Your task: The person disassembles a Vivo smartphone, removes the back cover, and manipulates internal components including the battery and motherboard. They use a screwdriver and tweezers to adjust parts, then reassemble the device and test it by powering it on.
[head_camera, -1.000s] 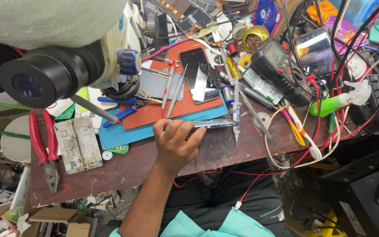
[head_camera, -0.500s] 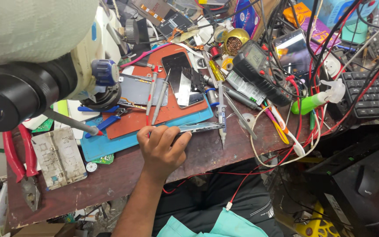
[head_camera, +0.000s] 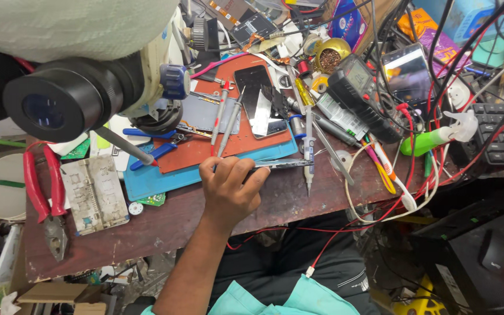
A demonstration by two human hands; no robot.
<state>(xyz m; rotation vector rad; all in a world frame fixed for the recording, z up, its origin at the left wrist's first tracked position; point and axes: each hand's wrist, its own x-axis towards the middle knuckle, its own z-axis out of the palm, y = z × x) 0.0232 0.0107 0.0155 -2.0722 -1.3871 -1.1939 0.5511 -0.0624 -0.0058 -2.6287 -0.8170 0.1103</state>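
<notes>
Your hand (head_camera: 228, 189) pinches tweezers (head_camera: 284, 164) lying at the blue mat (head_camera: 153, 182) edge, fingers closed; lifting them needs a firm grip.

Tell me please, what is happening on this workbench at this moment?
A person sits at a cluttered wooden workbench under a microscope. One hand, seemingly the left, rests at the edge of the blue mat with its grip on metal tweezers lying across the mat edge. A black phone lies on the red mat, with screwdrivers beside it. No second hand is in view.
</notes>
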